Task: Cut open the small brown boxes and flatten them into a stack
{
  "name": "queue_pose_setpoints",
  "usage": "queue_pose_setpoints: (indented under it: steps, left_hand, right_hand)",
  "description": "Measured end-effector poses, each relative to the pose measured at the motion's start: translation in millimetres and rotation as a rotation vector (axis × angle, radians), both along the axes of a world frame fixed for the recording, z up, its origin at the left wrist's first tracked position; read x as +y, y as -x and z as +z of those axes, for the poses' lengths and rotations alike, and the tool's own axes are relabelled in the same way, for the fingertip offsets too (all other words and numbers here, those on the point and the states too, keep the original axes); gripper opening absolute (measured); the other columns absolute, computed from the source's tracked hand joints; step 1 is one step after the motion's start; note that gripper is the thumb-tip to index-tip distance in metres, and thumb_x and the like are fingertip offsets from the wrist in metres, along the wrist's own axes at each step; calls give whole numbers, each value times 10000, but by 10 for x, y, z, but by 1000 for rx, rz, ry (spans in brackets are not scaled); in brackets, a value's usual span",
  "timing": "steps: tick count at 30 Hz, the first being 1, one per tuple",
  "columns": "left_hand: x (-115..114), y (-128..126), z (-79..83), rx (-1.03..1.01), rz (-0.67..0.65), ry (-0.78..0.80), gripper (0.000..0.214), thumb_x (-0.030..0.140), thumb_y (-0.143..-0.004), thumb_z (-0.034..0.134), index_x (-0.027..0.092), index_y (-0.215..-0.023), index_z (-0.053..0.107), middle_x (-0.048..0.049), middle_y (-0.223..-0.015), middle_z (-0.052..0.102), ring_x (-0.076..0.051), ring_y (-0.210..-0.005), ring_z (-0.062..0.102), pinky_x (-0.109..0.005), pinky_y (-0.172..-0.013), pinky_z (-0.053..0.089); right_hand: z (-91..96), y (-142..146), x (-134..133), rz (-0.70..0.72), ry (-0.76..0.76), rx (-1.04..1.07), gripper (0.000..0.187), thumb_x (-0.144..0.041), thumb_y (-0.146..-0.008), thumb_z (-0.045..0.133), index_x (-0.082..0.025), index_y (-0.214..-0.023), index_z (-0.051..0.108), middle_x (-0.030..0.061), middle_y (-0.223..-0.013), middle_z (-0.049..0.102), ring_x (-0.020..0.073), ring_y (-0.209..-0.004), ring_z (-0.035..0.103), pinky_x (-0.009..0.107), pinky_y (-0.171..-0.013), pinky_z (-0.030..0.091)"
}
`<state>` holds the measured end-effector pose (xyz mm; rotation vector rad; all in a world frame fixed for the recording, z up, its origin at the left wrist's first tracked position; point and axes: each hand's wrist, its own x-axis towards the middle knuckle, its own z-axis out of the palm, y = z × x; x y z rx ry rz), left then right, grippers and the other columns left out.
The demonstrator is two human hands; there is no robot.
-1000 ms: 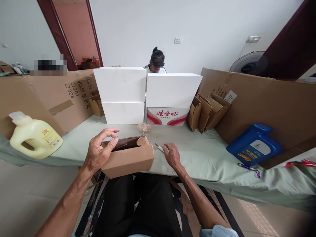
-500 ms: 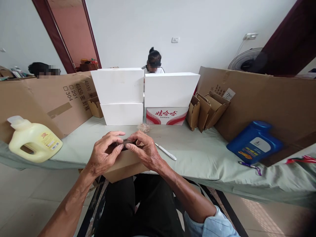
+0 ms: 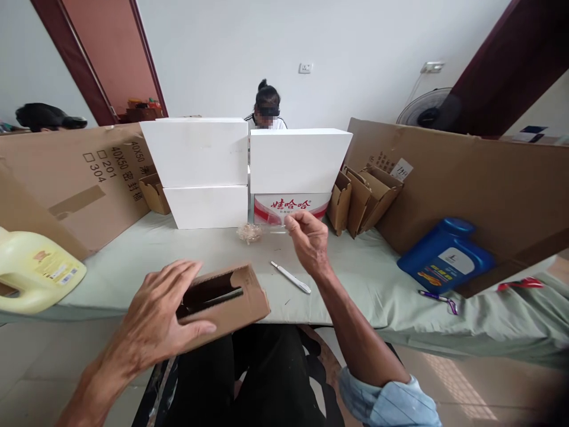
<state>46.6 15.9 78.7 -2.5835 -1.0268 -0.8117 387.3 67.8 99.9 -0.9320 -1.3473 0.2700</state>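
My left hand point(image 3: 160, 317) grips the left end of a small brown cardboard box point(image 3: 231, 305), thumb on the near wall and fingers over the far side. The box is open on top, slightly tilted, at the table's front edge. My right hand point(image 3: 310, 238) is raised over the table, thumb and forefinger pinching a thin clear strip of tape point(image 3: 274, 229). The strip stretches left towards a crumpled clump of clear tape point(image 3: 249, 232); whether they touch, I cannot tell. A white craft knife point(image 3: 291, 277) lies between the box and my right forearm.
White boxes point(image 3: 200, 151) stand stacked at the back, beside a red-and-white carton point(image 3: 288, 209). Folded brown boxes point(image 3: 371, 198) lean right of it. A yellow jug point(image 3: 42, 273) is left; a blue bottle point(image 3: 447, 255) and purple pen point(image 3: 438, 296) are right. A person point(image 3: 267, 107) sits opposite.
Both hands were together over the box. My right hand has moved away, up and to the right, with the clear strip; my left hand has shifted left and down along the box.
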Motion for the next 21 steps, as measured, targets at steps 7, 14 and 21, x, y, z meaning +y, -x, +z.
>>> queue_pose_setpoints:
  steps: [7,14,21]
  left_hand:
    - [-28,118,-188,13,-108,-53,591,478,-1028,677,170,-1521,571,-153,-1397,750,-330,-1227,727,-431,-992,514]
    - [108,-23,-170,-24,-157,-65,428,339,-1073,647,158,-1461,637,-152,-1378,757,-306,-1241,716,-410,-969,503]
    - [152,-59,-184,-57,-152,-35,436,337,-1075,656,164,-1475,631,-151,-1385,758,-313,-1245,715,-437,-977,509]
  right_hand:
    - [-778,-355,953,-84,303,-61,393,-573,-889,631,-226,-716,563,-21,-675,503,149,-669,450,286,-644,408]
    - [-1342,-174,1739,-158,477,-209,205,-381,-857,594,-219,-733,611,12,-775,628,190,-774,564,301,-730,458]
    - [-1666,-193,1993,-322,604,-424,75,-281,-871,678,-212,-891,658,63,-984,700,235,-955,558,350,-853,450]
